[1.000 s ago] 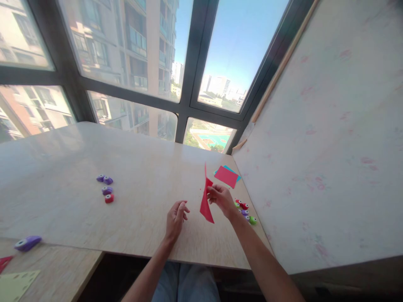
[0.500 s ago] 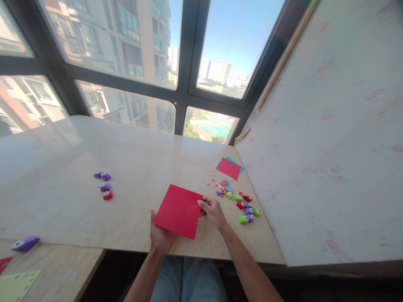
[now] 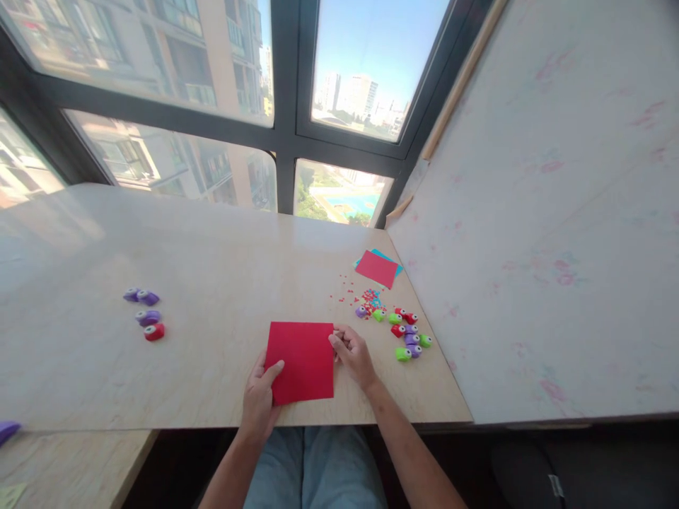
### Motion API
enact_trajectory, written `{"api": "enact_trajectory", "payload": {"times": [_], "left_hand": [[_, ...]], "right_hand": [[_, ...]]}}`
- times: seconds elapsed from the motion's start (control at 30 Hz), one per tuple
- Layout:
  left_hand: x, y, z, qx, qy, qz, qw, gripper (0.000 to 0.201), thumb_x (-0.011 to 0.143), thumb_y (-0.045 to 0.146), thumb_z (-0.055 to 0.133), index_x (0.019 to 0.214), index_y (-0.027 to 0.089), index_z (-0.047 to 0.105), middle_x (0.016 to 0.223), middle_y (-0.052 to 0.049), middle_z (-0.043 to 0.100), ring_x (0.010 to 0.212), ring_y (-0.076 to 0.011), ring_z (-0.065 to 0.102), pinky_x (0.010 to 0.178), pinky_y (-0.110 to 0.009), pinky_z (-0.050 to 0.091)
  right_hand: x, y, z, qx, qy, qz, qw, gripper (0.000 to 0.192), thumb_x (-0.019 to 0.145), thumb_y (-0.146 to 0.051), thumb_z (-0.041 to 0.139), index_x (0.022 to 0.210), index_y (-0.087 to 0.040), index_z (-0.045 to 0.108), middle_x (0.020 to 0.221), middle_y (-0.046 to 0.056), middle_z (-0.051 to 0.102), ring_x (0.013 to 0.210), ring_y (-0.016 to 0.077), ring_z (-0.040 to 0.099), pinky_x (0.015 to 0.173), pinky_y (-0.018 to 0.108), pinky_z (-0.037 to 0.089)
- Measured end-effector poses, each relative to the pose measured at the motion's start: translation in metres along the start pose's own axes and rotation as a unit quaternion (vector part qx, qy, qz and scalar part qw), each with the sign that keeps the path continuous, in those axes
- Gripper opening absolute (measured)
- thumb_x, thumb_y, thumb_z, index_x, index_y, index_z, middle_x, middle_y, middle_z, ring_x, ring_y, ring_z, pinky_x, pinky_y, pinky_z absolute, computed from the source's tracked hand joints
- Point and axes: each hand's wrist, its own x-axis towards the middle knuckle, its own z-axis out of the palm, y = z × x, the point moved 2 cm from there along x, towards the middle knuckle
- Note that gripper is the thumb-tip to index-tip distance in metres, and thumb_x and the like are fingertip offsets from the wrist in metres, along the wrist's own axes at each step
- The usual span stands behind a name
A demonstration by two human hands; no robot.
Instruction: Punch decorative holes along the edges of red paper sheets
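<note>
Left hand (image 3: 259, 399) and right hand (image 3: 351, 353) pinch opposite edges of a red paper square (image 3: 301, 360), thin, light and floppy, at the tabletop's (image 3: 212, 268) near edge.

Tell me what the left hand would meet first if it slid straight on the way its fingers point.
The left hand already touches the red paper. Going on up and right, it would probably cross that sheet and meet the right hand.
</note>
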Motion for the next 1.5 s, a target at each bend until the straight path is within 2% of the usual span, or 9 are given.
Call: {"api": "enact_trajectory", "payload": {"times": [0.17,0.37,0.5,0.63,0.8,0.97,1.23,1.37,1.5], "left_hand": [[0.002,0.000,-0.005,-0.010,0.031,-0.016,0.999,0.066,0.066,0.011,0.070,0.130,0.017,0.056,0.107,-0.012,0.070,0.088,-0.0258,0.071,0.073,-0.034,0.060],[0.001,0.001,-0.003,-0.004,0.014,-0.009,1.000,0.066,0.067,0.018,0.074,0.131,0.018,0.055,0.104,-0.011,0.071,0.090,-0.0264,0.070,0.074,-0.035,0.060],[0.001,0.000,-0.004,0.002,0.004,-0.004,1.000,0.076,0.062,0.022,0.079,0.133,0.016,0.052,0.102,-0.011,0.071,0.089,-0.0273,0.070,0.076,-0.035,0.059],[0.003,-0.002,-0.005,0.000,0.000,-0.008,1.000,0.083,0.058,0.023,0.082,0.135,0.016,0.050,0.104,-0.012,0.071,0.090,-0.0283,0.070,0.076,-0.036,0.059],[0.001,0.000,-0.002,0.007,-0.008,-0.006,1.000,0.080,0.061,0.026,0.083,0.135,0.017,0.052,0.105,-0.012,0.071,0.094,-0.0290,0.069,0.077,-0.035,0.059],[0.001,0.001,0.000,0.009,0.002,-0.011,1.000,0.080,0.061,0.026,0.084,0.134,0.018,0.053,0.105,-0.012,0.071,0.095,-0.0296,0.069,0.077,-0.035,0.059],[0.003,0.001,-0.003,0.010,0.014,-0.018,1.000,0.079,0.060,0.027,0.084,0.132,0.018,0.055,0.105,-0.012,0.071,0.094,-0.0299,0.069,0.076,-0.035,0.059],[0.003,0.000,-0.002,0.015,0.012,-0.009,1.000,0.077,0.061,0.028,0.084,0.131,0.018,0.055,0.106,-0.011,0.070,0.095,-0.0296,0.069,0.077,-0.035,0.059],[0.002,-0.003,-0.002,0.024,0.012,0.006,1.000,0.073,0.061,0.031,0.083,0.128,0.017,0.057,0.111,-0.013,0.069,0.098,-0.0302,0.068,0.080,-0.037,0.058]], "right_hand": [[-0.001,0.000,-0.003,0.041,0.027,0.005,0.999,0.035,0.084,-0.047,0.061,0.108,-0.022,0.058,0.070,-0.002,0.058,0.055,0.0135,0.056,0.049,0.025,0.048],[-0.002,0.003,-0.007,0.030,0.079,-0.013,0.996,0.028,0.085,-0.042,0.060,0.104,-0.021,0.059,0.079,0.002,0.064,0.059,0.0150,0.060,0.054,0.027,0.050],[-0.005,0.001,-0.020,-0.042,0.150,-0.098,0.983,0.021,0.090,-0.037,0.055,0.102,-0.021,0.061,0.083,0.003,0.063,0.061,0.0149,0.059,0.059,0.030,0.052],[0.000,-0.003,-0.035,-0.162,0.193,-0.179,0.951,0.025,0.091,-0.029,0.050,0.113,-0.021,0.059,0.096,0.008,0.062,0.070,0.0172,0.059,0.065,0.032,0.052],[0.024,0.008,-0.047,-0.297,0.247,-0.165,0.908,0.051,0.087,-0.023,0.043,0.138,-0.016,0.044,0.129,0.018,0.053,0.103,0.0252,0.059,0.083,0.041,0.052],[0.038,0.027,-0.050,-0.317,0.237,-0.108,0.912,0.057,0.085,-0.019,0.039,0.142,-0.014,0.040,0.134,0.019,0.052,0.117,0.0273,0.054,0.097,0.047,0.045],[0.037,0.020,-0.051,-0.276,0.225,-0.117,0.927,0.042,0.086,-0.024,0.046,0.126,-0.016,0.054,0.115,0.014,0.061,0.105,0.0251,0.058,0.090,0.042,0.049],[0.032,0.011,-0.044,-0.308,0.158,-0.155,0.925,0.026,0.089,-0.026,0.050,0.111,-0.020,0.062,0.105,0.010,0.061,0.101,0.0240,0.058,0.090,0.040,0.049],[0.026,0.007,-0.038,-0.330,0.106,-0.156,0.925,0.021,0.090,-0.029,0.055,0.107,-0.021,0.064,0.099,0.008,0.060,0.093,0.0234,0.059,0.086,0.039,0.050]]}}
